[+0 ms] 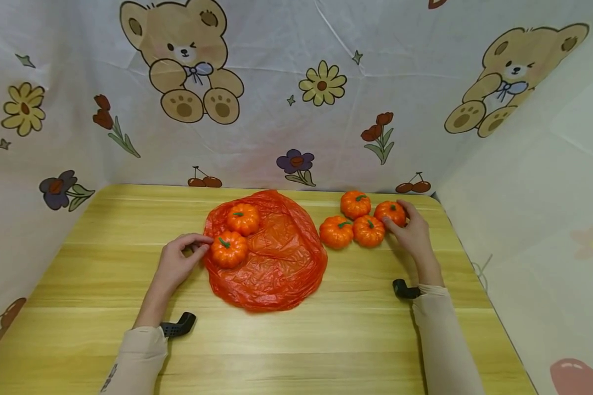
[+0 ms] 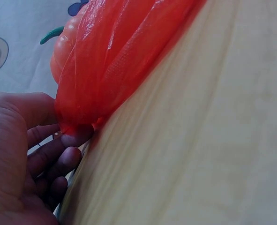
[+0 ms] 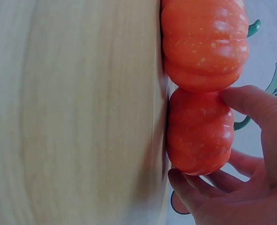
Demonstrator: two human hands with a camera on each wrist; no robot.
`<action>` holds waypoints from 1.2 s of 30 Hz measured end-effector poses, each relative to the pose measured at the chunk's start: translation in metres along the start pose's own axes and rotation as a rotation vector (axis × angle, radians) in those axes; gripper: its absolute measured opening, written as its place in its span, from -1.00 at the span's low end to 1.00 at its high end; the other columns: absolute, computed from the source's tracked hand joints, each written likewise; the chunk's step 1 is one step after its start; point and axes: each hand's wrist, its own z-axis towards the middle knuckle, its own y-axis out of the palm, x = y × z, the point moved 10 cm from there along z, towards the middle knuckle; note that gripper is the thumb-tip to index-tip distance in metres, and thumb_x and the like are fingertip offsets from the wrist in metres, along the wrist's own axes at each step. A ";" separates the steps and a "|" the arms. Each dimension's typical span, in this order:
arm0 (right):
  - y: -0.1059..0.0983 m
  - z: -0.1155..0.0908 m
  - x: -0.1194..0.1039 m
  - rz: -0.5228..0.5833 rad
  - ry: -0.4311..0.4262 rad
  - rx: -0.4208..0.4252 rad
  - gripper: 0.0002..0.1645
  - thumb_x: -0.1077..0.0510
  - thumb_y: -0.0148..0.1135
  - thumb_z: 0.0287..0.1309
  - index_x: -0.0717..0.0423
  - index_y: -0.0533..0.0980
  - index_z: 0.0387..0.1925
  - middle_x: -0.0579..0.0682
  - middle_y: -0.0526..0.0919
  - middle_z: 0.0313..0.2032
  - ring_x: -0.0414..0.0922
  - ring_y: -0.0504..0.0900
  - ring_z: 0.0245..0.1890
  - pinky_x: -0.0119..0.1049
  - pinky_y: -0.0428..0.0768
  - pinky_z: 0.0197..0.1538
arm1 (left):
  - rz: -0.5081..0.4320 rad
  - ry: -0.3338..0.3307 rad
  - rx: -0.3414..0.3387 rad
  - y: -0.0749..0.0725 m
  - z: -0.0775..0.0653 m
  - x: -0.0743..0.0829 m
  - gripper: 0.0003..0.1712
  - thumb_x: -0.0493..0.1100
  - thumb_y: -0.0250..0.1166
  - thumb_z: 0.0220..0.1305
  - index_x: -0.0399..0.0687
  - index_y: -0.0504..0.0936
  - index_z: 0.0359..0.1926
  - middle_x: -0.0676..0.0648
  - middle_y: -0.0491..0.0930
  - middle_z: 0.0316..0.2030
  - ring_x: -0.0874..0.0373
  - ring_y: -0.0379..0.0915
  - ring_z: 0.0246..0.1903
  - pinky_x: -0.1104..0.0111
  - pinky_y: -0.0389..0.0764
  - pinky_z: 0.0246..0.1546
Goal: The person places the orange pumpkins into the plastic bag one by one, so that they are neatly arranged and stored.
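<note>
A crumpled red plastic bag lies spread on the table, with two small orange toy pumpkins, a nearer one and a farther one, at its left side. My left hand pinches the bag's left edge between thumb and fingers. In the left wrist view, the bag rises from those fingertips and partly covers a pumpkin. On the right, my right hand grips the rightmost pumpkin, thumb on one side and fingers on the other. The right wrist view has this pumpkin against a neighbouring one.
Three more pumpkins, at the back, left and front, cluster between the bag and my right hand. The wooden table meets a printed cloth at its back edge.
</note>
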 end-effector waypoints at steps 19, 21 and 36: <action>-0.011 -0.005 0.008 0.003 0.059 0.067 -0.09 -0.05 0.44 0.32 0.19 0.29 0.53 0.41 0.40 0.42 0.37 0.45 0.36 0.29 0.43 0.38 | -0.003 -0.004 -0.002 0.001 0.000 0.003 -0.84 -0.21 0.37 0.46 -0.10 0.81 -0.03 -0.12 0.72 -0.15 0.27 0.48 -0.24 0.56 0.47 -0.22; -0.013 -0.005 0.009 0.014 0.071 0.083 -0.09 -0.06 0.45 0.31 0.18 0.30 0.52 0.39 0.41 0.42 0.36 0.46 0.36 0.27 0.44 0.39 | -0.003 -0.003 -0.001 0.001 0.000 0.003 -0.84 -0.22 0.37 0.46 -0.09 0.81 -0.03 -0.11 0.72 -0.16 0.27 0.48 -0.24 0.56 0.47 -0.23; -0.028 -0.004 -0.020 0.086 0.020 0.194 -0.11 -0.07 0.51 0.24 0.15 0.38 0.48 0.25 0.53 0.35 0.17 0.51 0.33 0.19 0.53 0.34 | -0.002 0.014 0.003 0.000 -0.001 0.003 -0.85 -0.23 0.38 0.45 -0.11 0.80 -0.04 -0.12 0.71 -0.17 0.28 0.47 -0.25 0.55 0.47 -0.25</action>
